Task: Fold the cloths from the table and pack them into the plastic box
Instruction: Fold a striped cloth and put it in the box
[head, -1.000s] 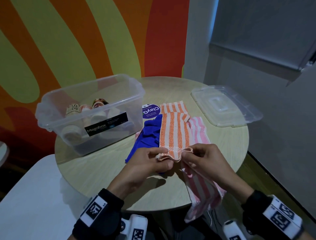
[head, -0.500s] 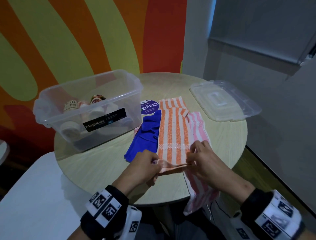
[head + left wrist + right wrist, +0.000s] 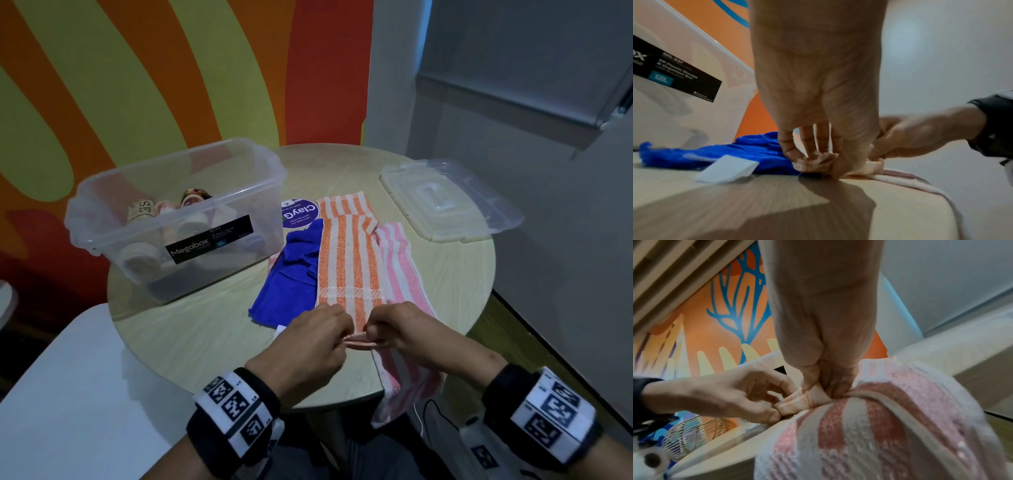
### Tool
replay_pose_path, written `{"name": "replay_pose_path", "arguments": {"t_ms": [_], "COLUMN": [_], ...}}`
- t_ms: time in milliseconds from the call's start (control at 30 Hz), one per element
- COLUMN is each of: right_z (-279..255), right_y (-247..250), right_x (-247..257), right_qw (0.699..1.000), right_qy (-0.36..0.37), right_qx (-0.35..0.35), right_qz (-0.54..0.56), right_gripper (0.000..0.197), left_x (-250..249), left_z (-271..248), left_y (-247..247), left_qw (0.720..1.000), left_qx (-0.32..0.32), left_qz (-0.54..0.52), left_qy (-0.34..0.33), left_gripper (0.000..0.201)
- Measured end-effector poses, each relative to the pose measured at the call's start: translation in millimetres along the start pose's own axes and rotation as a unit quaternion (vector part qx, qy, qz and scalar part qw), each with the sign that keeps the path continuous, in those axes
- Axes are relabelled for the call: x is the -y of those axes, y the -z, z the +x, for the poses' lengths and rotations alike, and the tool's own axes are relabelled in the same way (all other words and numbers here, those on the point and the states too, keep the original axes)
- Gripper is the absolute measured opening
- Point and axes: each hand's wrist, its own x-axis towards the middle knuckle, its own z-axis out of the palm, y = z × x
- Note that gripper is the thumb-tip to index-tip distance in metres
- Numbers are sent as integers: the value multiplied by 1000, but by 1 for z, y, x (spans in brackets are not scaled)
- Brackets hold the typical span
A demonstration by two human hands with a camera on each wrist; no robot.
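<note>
An orange-and-white striped cloth (image 3: 349,260) lies stretched out along the round table (image 3: 205,322). My left hand (image 3: 318,339) and right hand (image 3: 400,329) both pinch its near edge (image 3: 359,342), bunched between them close to the table top. The same bunched edge (image 3: 803,400) shows in the right wrist view, and the left wrist view shows my left fingers (image 3: 813,146) curled on it. A blue cloth (image 3: 291,270) lies crumpled to its left. A pink-and-white striped cloth (image 3: 404,284) lies under its right side and hangs over the near table edge. The clear plastic box (image 3: 178,219) stands open at the left.
The box holds several rolled items. Its clear lid (image 3: 448,198) lies at the table's far right. A round purple sticker (image 3: 299,214) sits beside the box. A white tag (image 3: 727,168) lies by the blue cloth. A white surface (image 3: 68,394) adjoins the table at lower left.
Both hands have drawn the orange cloth's near edge toward me and down to the table, pulling the cloth out flatter and longer. Their pinches have moved closer together.
</note>
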Motion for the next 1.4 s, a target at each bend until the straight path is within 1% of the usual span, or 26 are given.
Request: {"name": "replay_pose_path", "arguments": {"t_ms": [67, 133, 200, 233, 267, 300, 333, 400, 467, 533, 633, 733, 833, 933, 1000, 1067, 1133, 1200, 1300, 1400], "right_z": [-1, 0, 0, 0, -1, -2, -3, -2, 0, 2, 4, 6, 7, 4, 2, 0, 1, 4, 11, 16], "right_y": [0, -1, -1, -1, -1, -2, -3, -8, -9, -10, -9, -4, 4, 12, 14, 13, 10, 9, 8, 9], "right_x": [-6, -10, -7, -4, 0, 2, 3, 0, -4, -8, -11, -10, -13, -19, -21, -21, -20, -19, -16, -17], "right_qw": [1000, 998, 995, 992, 992, 994, 997, 998, 996, 996, 997, 998, 1000, 1000, 1000, 1000, 998, 996, 997, 997], "right_qy": [-13, -20, -29, -31, -29, -22, -5, 48, 69, 57, 39, 39, 23, 14, 7, 0, -17, -39, -62, -62], "right_qx": [-19, -38, -57, -53, -40, -22, -12, -31, -61, -56, -37, -22, -1, 6, 3, -9, -28, -42, -40, -48], "right_qz": [16, 35, 80, 106, 116, 101, 70, 11, -9, -32, -57, -51, -19, -22, -6, 27, 57, 62, 31, -27], "right_gripper": [17, 18, 17, 21, 29, 37, 40, 32, 18, 11, 15, 10, 12, 13, 12, 8, 7, 8, 13, 13], "left_x": [7, 14, 21, 25, 28, 30, 32, 34, 35, 34, 32, 30, 29, 32, 35, 37, 39, 40, 36, 34], "left_z": [5, 11, 17, 19, 20, 20, 20, 21, 20, 19, 17, 17, 18, 18, 17, 18, 20, 23, 31, 39], "left_y": [0, 2, 3, 3, 3, 4, 4, 7, 10, 14, 17, 17, 18, 23, 24, 23, 21, 20, 18, 20], "left_qw": [1000, 999, 997, 996, 995, 993, 992, 993, 995, 996, 995, 996, 997, 996, 995, 994, 994, 994, 995, 998], "left_qx": [1, 12, 13, 13, 14, 16, 21, 21, 28, 40, 59, 83, 67, 68, 80, 86, 77, 62, 58, 58], "left_qz": [-18, -35, -69, -86, -103, -119, -127, -113, -89, -73, -72, -40, 3, -16, -48, -66, -80, -86, -72, -30], "left_qy": [4, 5, 7, 10, 15, 18, 17, -2, -19, -23, -27, -18, -37, -47, -43, -21, 11, 34, 46, 21], "left_gripper": [15, 15, 17, 16, 14, 12, 10, 7, 11, 18, 19, 26, 16, 21, 24, 24, 20, 15, 8, 5]}}
